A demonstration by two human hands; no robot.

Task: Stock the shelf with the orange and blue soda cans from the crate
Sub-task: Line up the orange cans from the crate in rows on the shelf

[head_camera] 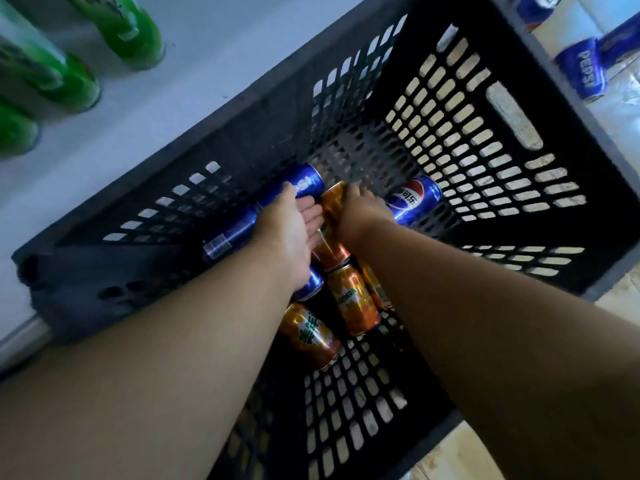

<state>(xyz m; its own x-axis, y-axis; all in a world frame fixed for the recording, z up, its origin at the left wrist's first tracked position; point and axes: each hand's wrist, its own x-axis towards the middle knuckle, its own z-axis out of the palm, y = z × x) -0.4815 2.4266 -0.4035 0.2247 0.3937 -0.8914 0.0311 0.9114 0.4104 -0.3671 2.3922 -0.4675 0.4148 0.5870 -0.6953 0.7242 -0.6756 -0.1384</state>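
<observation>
I see both hands down on the floor of the black crate (pixel 485 109). My right hand (pixel 360 209) is curled over the top orange can (pixel 330 202) lying in the crate's middle, grasping it. My left hand (pixel 294 226) lies flat with fingers straight, its palm side against that same can and its back against a blue can (pixel 304 183) beside it; it clasps nothing. More orange cans (pixel 353 299) lie on their sides below the grasped one, toward the crate's near wall, and another blue can (pixel 228 237) rests left of it, partly under my left wrist. A Pepsi can (pixel 414 199) lies right of the grasped can. Outside the crate, green bottles (pixel 135 32) stand on a white shelf (pixel 194 71) past its left wall, and blue Pepsi cans (pixel 581 74) sit beyond its far right corner.
</observation>
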